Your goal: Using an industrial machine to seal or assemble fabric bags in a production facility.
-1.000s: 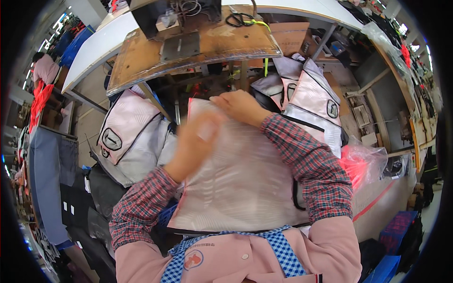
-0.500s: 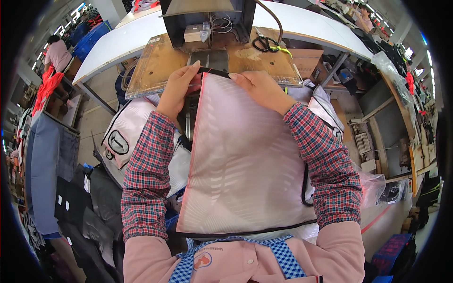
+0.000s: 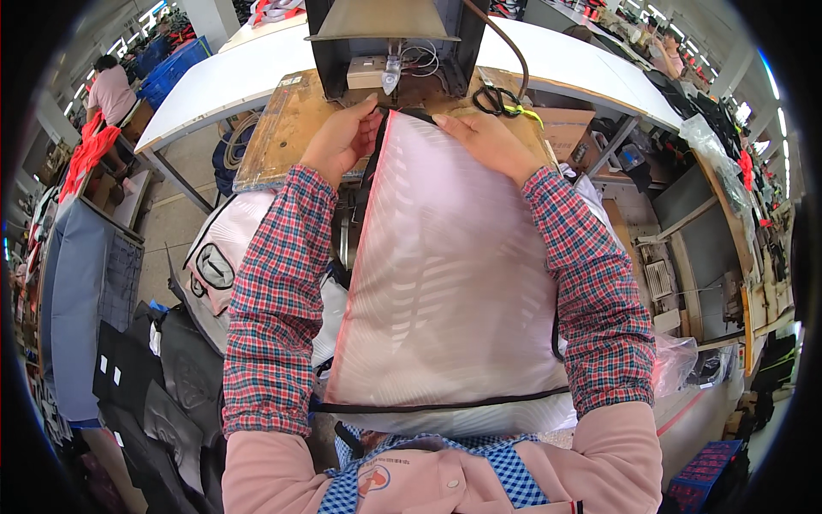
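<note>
A pale pink-white patterned fabric panel (image 3: 454, 283) with black binding and a thin red left edge is stretched between my hands and hangs toward my lap. My left hand (image 3: 347, 141) is closed at its top left corner, beside a dark strip; the fingertips are partly hidden. At the top edge, my right hand (image 3: 488, 146) pinches the black binding, thumb uppermost. Both hands are at the near edge of a worn wooden worktop (image 3: 287, 120), in front of a dark machine housing (image 3: 330, 47) with a metal hood.
Black-handled scissors (image 3: 497, 100) lie on the worktop's right. A white table (image 3: 223, 81) runs behind. Dark sheets (image 3: 175, 377) and a pale bag piece (image 3: 218, 257) are heaped at left. A wooden frame (image 3: 676, 248) stands at right. Other people sit farther off.
The panel's top edge has moved slightly up and right over the worktop with both hands. My left hand's fingers have curled and turned, and the dark strip now hangs down the corner.
</note>
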The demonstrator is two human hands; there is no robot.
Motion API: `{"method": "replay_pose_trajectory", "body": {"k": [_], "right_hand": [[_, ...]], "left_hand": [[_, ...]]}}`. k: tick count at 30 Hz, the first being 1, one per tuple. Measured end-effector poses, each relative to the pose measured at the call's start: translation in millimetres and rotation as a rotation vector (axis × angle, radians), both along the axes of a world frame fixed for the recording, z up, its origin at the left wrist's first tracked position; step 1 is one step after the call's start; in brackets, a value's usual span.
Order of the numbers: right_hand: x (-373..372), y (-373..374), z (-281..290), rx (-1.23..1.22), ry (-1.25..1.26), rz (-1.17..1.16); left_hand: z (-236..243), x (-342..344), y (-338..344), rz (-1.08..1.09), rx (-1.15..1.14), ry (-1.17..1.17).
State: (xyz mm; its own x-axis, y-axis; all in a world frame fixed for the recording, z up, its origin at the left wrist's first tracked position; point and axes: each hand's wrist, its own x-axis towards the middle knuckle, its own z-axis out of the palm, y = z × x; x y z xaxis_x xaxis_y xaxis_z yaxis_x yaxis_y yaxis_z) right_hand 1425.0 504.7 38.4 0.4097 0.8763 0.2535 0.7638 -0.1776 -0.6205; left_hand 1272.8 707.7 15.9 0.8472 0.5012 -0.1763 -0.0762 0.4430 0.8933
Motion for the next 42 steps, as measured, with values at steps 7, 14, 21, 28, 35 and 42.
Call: {"method": "replay_pose_trajectory", "body": {"k": [7, 14, 21, 28, 35, 42], "right_hand": [[11, 10, 8, -0.011, -0.029, -0.001], [11, 14, 13, -0.039, -0.050, -0.030], [14, 8, 19, -0.035, -0.192, -0.011], [18, -33, 14, -0.511, -0.712, 0.238], [-30, -66, -99, -0.866, -0.017, 0.387], [-126, -119, -92, -0.472, -0.036, 0.479]], "left_hand": [[-2, 27, 11, 0.121, -0.109, -0.118], [2, 30, 12, 0.160, -0.067, -0.083], [12, 17, 26, 0.220, -0.038, -0.155], [28, -71, -36, -0.033, 1.330, -0.006], [-34, -184, -172, -0.624, 2.082, -0.381], [-103, -179, -160, -0.867, 1.097, -0.175]]}}
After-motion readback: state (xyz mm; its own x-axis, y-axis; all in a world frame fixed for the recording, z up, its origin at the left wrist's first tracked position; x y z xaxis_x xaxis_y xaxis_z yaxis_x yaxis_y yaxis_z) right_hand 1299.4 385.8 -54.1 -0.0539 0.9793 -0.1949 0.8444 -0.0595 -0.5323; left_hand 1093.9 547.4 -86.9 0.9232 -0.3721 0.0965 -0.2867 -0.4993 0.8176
